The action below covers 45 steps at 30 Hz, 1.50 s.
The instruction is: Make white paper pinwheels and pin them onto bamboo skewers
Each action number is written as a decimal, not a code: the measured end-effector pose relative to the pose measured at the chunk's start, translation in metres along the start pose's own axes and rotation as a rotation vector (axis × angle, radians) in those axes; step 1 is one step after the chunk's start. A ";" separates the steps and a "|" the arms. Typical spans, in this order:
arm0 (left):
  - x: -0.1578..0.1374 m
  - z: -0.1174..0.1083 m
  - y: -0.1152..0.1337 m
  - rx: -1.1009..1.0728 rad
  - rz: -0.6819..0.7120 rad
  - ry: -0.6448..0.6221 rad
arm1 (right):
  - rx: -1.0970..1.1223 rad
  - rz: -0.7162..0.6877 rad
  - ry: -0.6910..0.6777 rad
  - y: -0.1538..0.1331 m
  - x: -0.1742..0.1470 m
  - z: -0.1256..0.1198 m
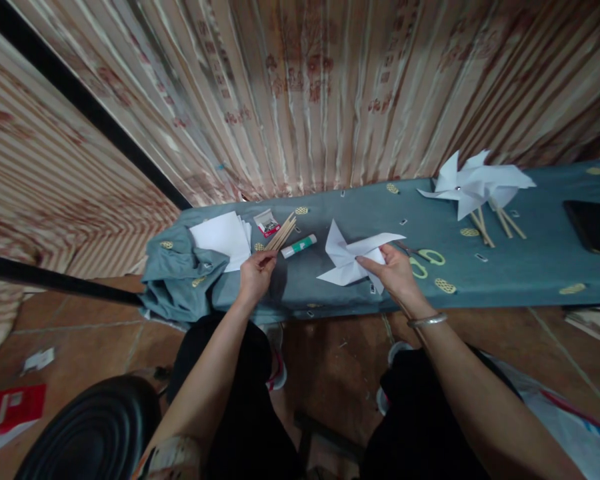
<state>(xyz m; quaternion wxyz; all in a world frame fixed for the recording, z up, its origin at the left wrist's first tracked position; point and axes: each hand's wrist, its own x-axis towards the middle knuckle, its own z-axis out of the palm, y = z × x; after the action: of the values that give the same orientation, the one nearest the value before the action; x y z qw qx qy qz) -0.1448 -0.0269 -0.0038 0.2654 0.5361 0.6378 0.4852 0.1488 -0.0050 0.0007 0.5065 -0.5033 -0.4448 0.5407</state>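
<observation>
My right hand (397, 275) grips a white paper pinwheel (350, 257) between thumb and fingers, just above the cloth. At the near ends of a small bunch of wooden sticks (283, 232), my left hand (257, 275) is closed in a pinch. How many sticks its fingers hold is hard to see. A green and white glue stick (300, 246) lies right beside the sticks. Behind them sits an open little red box (267, 223) with small metal pieces in it. Scissors with yellow-green handles (425, 260) lie next to my right hand, partly hidden by it.
White paper sheets (223, 239) are stacked at the left of the cloth-covered bench (330, 200). Finished pinwheels on sticks (473, 183) lie at the right, near a black phone (593, 227). A striped curtain (305, 100) hangs behind. A black round stool (93, 430) stands at lower left.
</observation>
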 end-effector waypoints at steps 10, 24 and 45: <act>0.035 0.002 0.002 0.524 0.103 -0.175 | -0.015 -0.002 0.013 -0.001 0.000 0.001; 0.065 0.017 0.026 0.990 0.132 -0.393 | 0.021 0.037 0.020 -0.003 0.000 0.003; 0.077 0.024 0.029 1.010 0.097 -0.378 | 0.068 0.053 0.016 -0.009 -0.004 0.007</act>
<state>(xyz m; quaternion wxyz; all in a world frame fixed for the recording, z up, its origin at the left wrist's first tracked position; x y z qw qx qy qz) -0.1336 0.0524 0.0265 0.0621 0.7037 0.7074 0.0249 0.1429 -0.0076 0.0101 0.5125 -0.5018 -0.4085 0.5646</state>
